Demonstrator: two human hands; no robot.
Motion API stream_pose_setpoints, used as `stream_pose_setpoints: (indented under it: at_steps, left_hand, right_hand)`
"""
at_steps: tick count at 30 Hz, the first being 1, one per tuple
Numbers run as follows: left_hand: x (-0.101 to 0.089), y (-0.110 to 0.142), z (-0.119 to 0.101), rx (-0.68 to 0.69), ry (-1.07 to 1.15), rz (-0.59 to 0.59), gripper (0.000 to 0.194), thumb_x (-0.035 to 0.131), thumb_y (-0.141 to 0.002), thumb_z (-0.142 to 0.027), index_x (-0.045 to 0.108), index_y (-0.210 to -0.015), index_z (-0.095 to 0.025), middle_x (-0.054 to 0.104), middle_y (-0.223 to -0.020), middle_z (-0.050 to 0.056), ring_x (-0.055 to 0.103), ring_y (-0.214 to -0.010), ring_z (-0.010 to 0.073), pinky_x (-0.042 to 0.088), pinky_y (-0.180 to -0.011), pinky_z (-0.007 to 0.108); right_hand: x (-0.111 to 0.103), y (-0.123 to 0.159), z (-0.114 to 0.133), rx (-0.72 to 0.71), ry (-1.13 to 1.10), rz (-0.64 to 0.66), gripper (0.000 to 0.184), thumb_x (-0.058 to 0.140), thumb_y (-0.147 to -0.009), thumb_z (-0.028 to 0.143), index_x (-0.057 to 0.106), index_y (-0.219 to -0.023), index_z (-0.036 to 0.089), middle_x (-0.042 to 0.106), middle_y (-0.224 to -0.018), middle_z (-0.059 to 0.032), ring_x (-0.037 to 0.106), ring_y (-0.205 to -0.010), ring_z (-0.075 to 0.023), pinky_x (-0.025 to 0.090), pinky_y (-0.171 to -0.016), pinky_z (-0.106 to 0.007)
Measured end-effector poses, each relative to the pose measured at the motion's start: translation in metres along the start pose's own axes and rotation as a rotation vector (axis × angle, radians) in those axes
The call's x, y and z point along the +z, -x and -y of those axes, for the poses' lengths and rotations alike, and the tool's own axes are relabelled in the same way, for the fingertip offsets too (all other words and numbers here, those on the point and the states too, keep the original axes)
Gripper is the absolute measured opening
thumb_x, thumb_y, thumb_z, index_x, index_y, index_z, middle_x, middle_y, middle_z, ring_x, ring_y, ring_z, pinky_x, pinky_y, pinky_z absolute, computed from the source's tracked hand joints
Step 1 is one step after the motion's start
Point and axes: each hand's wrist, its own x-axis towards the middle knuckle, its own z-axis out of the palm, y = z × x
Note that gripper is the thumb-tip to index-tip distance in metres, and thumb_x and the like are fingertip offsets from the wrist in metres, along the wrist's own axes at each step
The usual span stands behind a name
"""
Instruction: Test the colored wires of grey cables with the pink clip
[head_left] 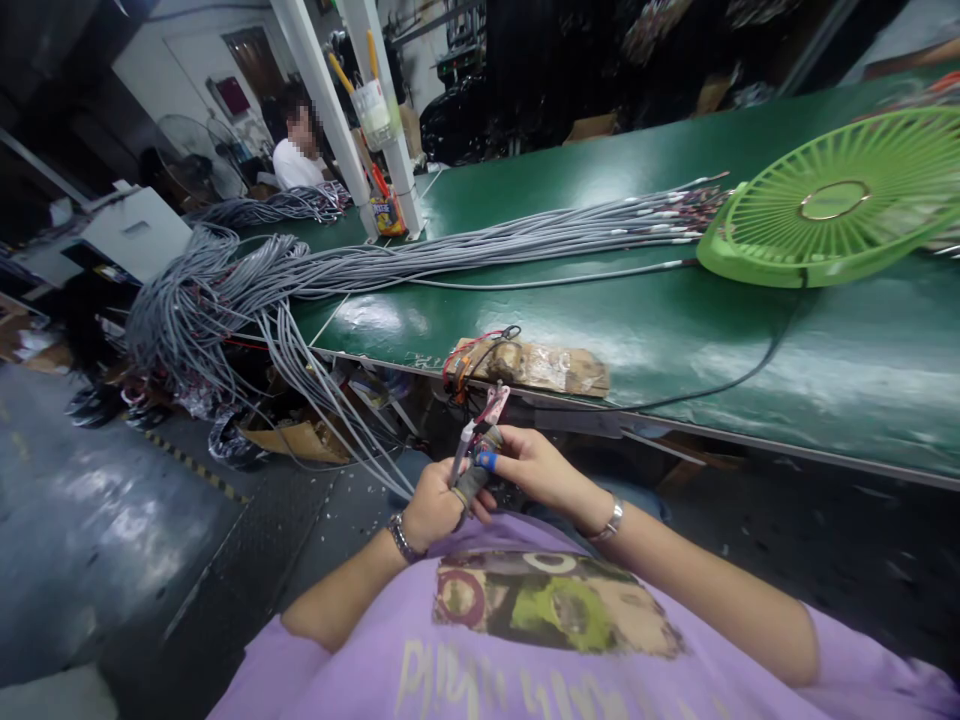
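My left hand (435,508) is closed around a grey cable (458,462) just in front of my body. The cable carries a white sleeve (467,434), and thin red and dark wires (491,405) fan out past it toward the table edge. My right hand (536,466) is pinched at those wires, close beside the left, with blue tape around its thumb. Grey coverings wrap some fingertips. Several grey cables (337,405) hang off the table edge and run down toward my left hand. Exactly what lies between the right fingertips is partly hidden.
A long bundle of grey cables (420,250) lies across the green table (600,300). At the near edge sits a wooden block (562,368) with wires and a clamp-like part. A green fan (795,260) rests on the right. Beyond a white post (390,150), a person (289,165) sits.
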Motion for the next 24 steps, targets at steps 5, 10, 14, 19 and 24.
stream_pose_setpoints:
  at_steps: [5, 10, 14, 19, 24]
  left_hand:
    - [0.004, -0.005, 0.007, -0.052, 0.153, -0.088, 0.058, 0.06, -0.064, -0.074, 0.058, -0.066, -0.016, 0.063, -0.052, 0.005, 0.06, -0.044, 0.0165, 0.048, -0.046, 0.026]
    - [0.008, -0.008, 0.01, -0.045, 0.239, -0.236, 0.055, 0.065, -0.062, -0.069, 0.057, -0.068, -0.016, 0.064, -0.055, 0.004, 0.061, -0.045, 0.0174, 0.045, -0.042, 0.025]
    - [0.011, -0.008, 0.005, -0.074, 0.258, -0.296, 0.053, 0.07, -0.058, -0.066, 0.058, -0.067, -0.015, 0.063, -0.056, 0.004, 0.061, -0.044, 0.0162, 0.041, -0.038, 0.022]
    - [0.011, -0.007, 0.006, -0.105, 0.242, -0.229, 0.053, 0.07, -0.059, -0.066, 0.056, -0.06, -0.015, 0.062, -0.051, 0.004, 0.059, -0.041, 0.0145, 0.038, -0.037, 0.02]
    - [0.008, -0.006, 0.007, -0.104, 0.196, -0.094, 0.055, 0.068, -0.06, -0.068, 0.057, -0.06, -0.014, 0.063, -0.052, 0.007, 0.06, -0.043, 0.0152, 0.041, -0.04, 0.022]
  right_hand:
    - [0.003, 0.001, -0.009, -0.023, -0.062, -0.079, 0.028, 0.07, -0.064, 0.042, 0.056, -0.065, 0.018, 0.054, -0.059, 0.0028, 0.045, -0.056, -0.0107, 0.039, -0.056, -0.026]
    - [0.005, 0.008, -0.012, -0.06, -0.022, -0.12, 0.031, 0.068, -0.067, 0.046, 0.053, -0.063, 0.019, 0.053, -0.056, 0.0027, 0.043, -0.053, -0.0106, 0.038, -0.053, -0.025]
    - [0.003, 0.008, -0.012, -0.072, 0.031, -0.123, 0.029, 0.066, -0.07, 0.045, 0.055, -0.064, 0.019, 0.056, -0.059, 0.0011, 0.046, -0.056, -0.0119, 0.04, -0.055, -0.026]
    - [-0.001, 0.002, -0.008, -0.016, -0.038, -0.058, 0.029, 0.069, -0.067, 0.045, 0.059, -0.075, 0.019, 0.06, -0.068, 0.0006, 0.052, -0.064, -0.0143, 0.043, -0.062, -0.028]
    - [-0.001, 0.0, -0.007, 0.079, -0.132, 0.059, 0.037, 0.072, -0.063, 0.051, 0.058, -0.069, 0.017, 0.057, -0.06, 0.0013, 0.048, -0.055, -0.0114, 0.04, -0.055, -0.026]
